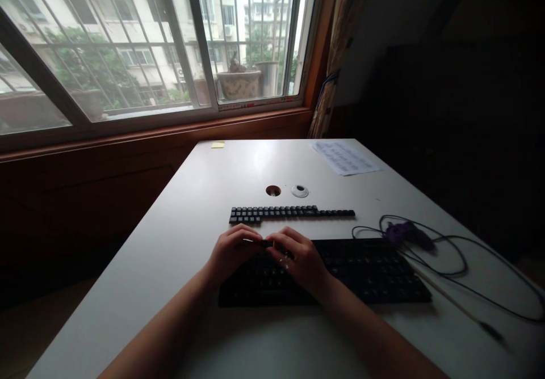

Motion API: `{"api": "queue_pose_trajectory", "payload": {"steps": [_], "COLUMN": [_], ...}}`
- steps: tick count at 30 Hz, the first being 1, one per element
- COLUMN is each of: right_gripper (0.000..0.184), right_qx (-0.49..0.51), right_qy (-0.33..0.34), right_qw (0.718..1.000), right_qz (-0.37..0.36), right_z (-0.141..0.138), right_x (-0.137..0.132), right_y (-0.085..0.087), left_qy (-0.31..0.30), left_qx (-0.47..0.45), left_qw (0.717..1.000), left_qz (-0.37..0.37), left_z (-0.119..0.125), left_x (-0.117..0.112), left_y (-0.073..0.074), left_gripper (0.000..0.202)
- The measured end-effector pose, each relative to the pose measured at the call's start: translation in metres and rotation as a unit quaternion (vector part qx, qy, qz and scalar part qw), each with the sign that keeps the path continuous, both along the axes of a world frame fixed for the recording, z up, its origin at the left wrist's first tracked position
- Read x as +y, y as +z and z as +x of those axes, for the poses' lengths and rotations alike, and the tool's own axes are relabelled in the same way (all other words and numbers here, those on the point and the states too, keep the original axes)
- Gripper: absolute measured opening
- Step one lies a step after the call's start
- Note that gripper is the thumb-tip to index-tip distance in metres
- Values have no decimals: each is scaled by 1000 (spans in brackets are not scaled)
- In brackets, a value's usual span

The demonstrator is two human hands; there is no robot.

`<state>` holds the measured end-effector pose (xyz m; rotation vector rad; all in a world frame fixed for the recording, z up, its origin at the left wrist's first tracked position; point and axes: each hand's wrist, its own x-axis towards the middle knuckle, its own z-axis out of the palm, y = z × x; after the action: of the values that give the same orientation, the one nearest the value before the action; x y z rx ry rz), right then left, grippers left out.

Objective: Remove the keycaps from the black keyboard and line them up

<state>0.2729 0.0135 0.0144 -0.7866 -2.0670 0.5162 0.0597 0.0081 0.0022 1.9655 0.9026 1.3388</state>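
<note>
Over the left half of a black keyboard [366, 271], my two hands meet fingertip to fingertip. My left hand [232, 249] is closed, its thumb and fingers pinching a small dark piece that looks like a keycap [267, 244]. From the other side my right hand [300, 254] pinches at the same piece. A small shiny bit shows under the right fingers, too small to name. Just behind the keyboard, loose black keycaps [272, 212] stand in tidy rows. My hands and forearms hide part of the keyboard's left half.
A black cable [464, 260] with a purple bundle [411, 236] loops at the right of the white table [170, 243]. Printed sheets [347, 158] and a yellow note [218, 144] lie at the far end. A round hole [273, 190] sits beside a white ring-shaped cover [300, 190].
</note>
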Motion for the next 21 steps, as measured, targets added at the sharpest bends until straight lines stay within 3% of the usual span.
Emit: {"api": "queue_pose_trajectory", "payload": {"steps": [6,9,15,21], "right_gripper": [16,17,16,22], "right_qx": [-32,-66,-197,-292], "right_qy": [7,-3,-74,-117], "right_qw": [999,997,975,942], "right_qz": [-18,-29,-71,-119], "right_z": [2,5,4,-3], "right_x": [4,13,44,65], "right_y": [5,11,21,5], "left_qy": [-5,22,146,225], "left_qx": [20,4,-99,-156], "left_qw": [1000,999,979,953], "left_qz": [-17,-39,-105,-130], "left_z": [-4,-7,-16,-28], "left_x": [-8,-11,-6,5], "left_y": [17,20,18,7], "left_gripper": [13,15,15,18]}}
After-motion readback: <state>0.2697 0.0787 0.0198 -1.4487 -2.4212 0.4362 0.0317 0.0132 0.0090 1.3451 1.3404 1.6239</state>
